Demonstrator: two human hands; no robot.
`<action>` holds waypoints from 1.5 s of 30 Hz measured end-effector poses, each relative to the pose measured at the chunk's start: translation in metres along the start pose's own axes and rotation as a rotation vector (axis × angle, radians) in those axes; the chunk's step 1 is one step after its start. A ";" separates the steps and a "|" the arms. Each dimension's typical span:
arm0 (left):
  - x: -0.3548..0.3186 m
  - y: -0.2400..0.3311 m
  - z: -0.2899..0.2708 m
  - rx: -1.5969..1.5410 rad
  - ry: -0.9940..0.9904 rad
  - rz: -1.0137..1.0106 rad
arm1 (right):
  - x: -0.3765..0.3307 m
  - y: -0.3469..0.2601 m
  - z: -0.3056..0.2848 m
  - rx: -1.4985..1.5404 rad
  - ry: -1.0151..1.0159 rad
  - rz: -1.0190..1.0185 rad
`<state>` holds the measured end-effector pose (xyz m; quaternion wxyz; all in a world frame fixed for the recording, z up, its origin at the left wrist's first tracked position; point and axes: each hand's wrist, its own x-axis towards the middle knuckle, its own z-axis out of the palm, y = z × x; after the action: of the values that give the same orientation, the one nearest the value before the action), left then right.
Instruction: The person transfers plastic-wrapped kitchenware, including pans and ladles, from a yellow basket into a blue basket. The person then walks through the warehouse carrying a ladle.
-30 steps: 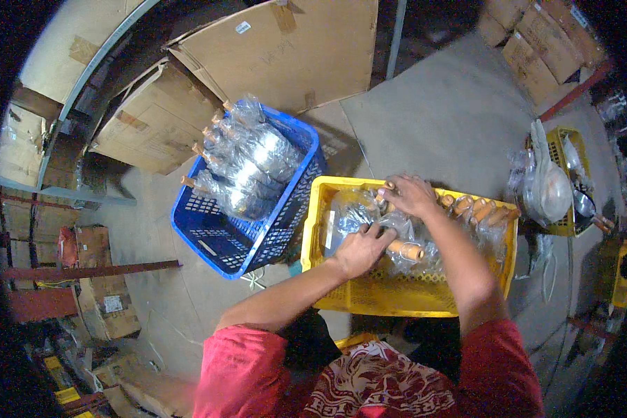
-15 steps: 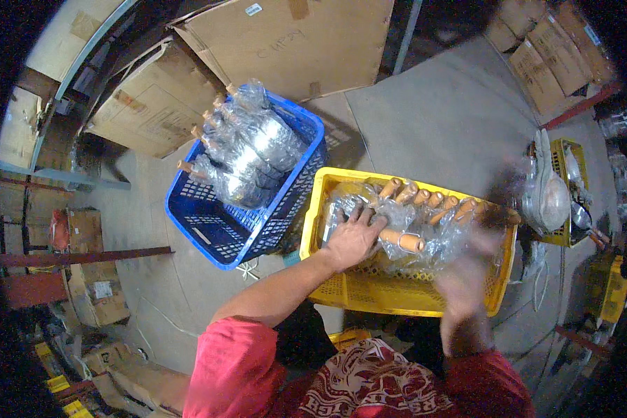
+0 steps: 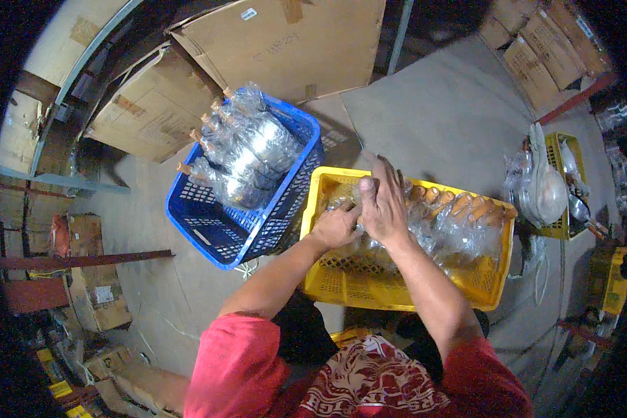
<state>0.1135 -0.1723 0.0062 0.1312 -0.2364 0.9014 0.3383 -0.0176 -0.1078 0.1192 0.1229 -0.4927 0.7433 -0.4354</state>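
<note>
In front of me is a yellow plastic basket (image 3: pixel 425 302) with a row of clear-plastic-wrapped pieces (image 3: pixel 477 240), their wooden handles (image 3: pixel 460 203) lined along its far side. They look like pans, but the wrap hides their shape. My left hand (image 3: pixel 336 226) is at the basket's left end with its fingers curled down into the wrap; what they hold is hidden. Right beside it, touching or nearly so, my right hand (image 3: pixel 383 209) is raised over the wrapped pieces, fingers stretched out and nothing in them.
A blue basket (image 3: pixel 219 254) stands to the left with wrapped, wooden-handled metal pans (image 3: pixel 254 157). Large cartons (image 3: pixel 285 49) lean behind it. Another yellow basket (image 3: pixel 554 150) with metal ware is at the right. A red metal bar (image 3: pixel 90 260) juts in from the left.
My right hand has moved left and up from the basket's right side to beside my left. The left fingers have curled. The handle lying crosswise near my left hand is no longer visible there.
</note>
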 end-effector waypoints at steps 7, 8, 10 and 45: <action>0.033 -0.047 0.036 -0.134 0.190 0.186 | 0.008 -0.005 0.014 -0.215 -0.063 -0.059; 0.032 -0.051 0.040 -0.134 0.112 0.172 | 0.005 -0.005 0.020 -0.401 -0.136 0.034; 0.034 -0.059 0.042 -0.099 0.123 0.283 | 0.001 0.006 0.023 -0.066 -0.290 0.310; 0.014 -0.013 -0.033 -0.044 0.107 -0.295 | -0.021 0.094 -0.064 -0.166 -0.137 0.297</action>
<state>0.1058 -0.2076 0.0180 0.1261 -0.3866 0.8551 0.3217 -0.1053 -0.0437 0.0793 0.1952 -0.4144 0.8311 -0.3152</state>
